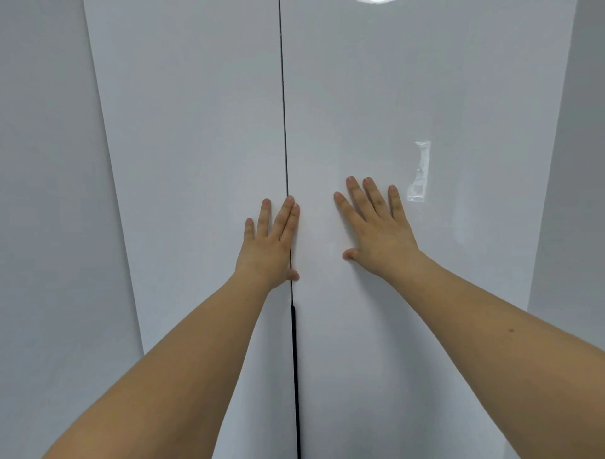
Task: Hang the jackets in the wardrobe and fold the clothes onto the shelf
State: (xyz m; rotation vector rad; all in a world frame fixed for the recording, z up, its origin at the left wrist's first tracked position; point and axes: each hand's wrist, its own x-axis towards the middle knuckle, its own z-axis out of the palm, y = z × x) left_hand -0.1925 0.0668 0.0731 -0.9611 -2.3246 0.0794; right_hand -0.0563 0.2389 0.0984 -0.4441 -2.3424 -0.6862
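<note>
The tall, glossy, pale grey-white wardrobe filled nearly the whole head view and stood directly in front of the person. Its two flat doors were closed. The left door and the right door met at a thin dark vertical seam running from the top edge to the bottom edge of the view, slightly left of centre. The seam looked wider and blacker in its lower part. No handle was visible on either door. The door faces were smooth and reflective; a bright reflection showed at the top edge of the right door. Plain grey panels or walls flanked the wardrobe, one at the left and one at the right; which they were could not be told.

Two bare forearms reached forward from the lower corners. The right hand lay flat on the right door, fingers straight and spread, gripping nothing. The left hand lay flat on the left door right at the seam, fingers straight, its inner fingers and thumb overlapping the seam, gripping nothing.

A small strip of clear, shiny tape or film was stuck upright on the right door, just beside and above the right hand's fingers.
</note>
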